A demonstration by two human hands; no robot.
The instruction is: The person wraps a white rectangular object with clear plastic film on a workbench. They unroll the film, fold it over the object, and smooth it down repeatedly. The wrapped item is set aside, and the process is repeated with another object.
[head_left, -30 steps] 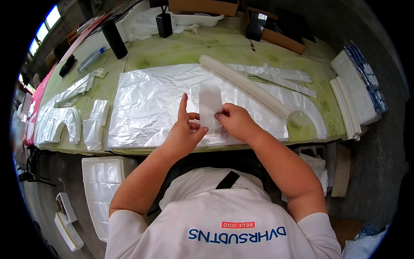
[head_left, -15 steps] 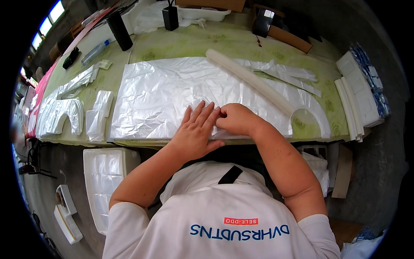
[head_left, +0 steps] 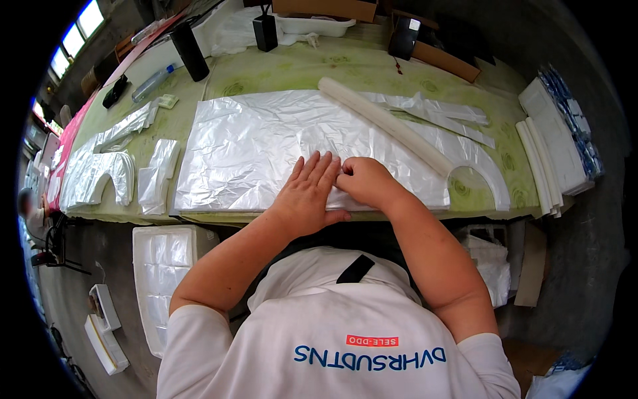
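A shiny, crinkled translucent plastic sheet (head_left: 246, 146) is spread along the near side of the table, with a curved cutout at its right end like an apron. My left hand (head_left: 307, 193) lies flat on it near the front edge, fingers stretched out and thumb apart. Just to the right, close to the left fingertips, my right hand (head_left: 369, 184) is closed with its fingers curled and pinched against the sheet. What lies between those fingertips is hidden. A pale roll or tube (head_left: 385, 126) rests diagonally across the sheet's right part.
Folded plastic pieces (head_left: 109, 174) and a smaller bundle (head_left: 158, 178) lie at left. A bottle (head_left: 153, 83), a black cylinder (head_left: 189, 52) and an open cardboard box (head_left: 445, 60) stand farther back. White rolls (head_left: 537, 166) line the right edge. Below the table is a white bin (head_left: 163, 286).
The view has shifted slightly, so things on the left sit a little farther right. My hands keep nearly the same pose, the left flat and the right pinched.
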